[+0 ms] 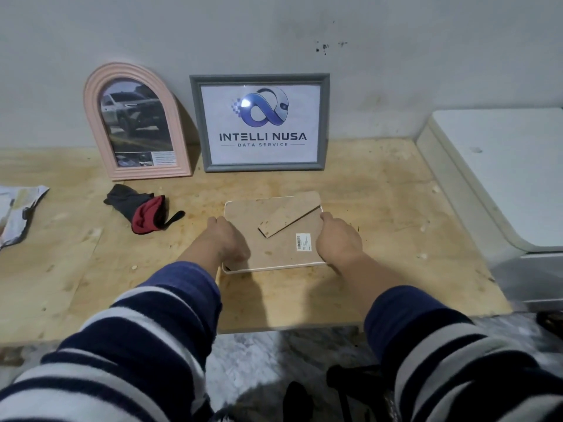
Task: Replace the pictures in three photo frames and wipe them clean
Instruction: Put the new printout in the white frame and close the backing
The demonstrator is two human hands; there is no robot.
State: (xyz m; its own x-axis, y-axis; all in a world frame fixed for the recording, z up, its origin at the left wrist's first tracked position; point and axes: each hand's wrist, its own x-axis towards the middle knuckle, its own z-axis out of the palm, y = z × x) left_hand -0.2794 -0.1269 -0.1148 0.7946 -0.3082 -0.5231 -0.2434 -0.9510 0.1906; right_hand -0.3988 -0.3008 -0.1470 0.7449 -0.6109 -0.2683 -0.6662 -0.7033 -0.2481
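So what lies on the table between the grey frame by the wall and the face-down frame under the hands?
Nothing: in the head view, only bare plywood table shows between the grey frame and the face-down frame.

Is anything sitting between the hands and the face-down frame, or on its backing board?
Nothing separates them: the left hand and right hand already grip the side edges of the face-down frame. Only its own fold-out stand lies across the backing. The dark cloth lies apart, to the left.
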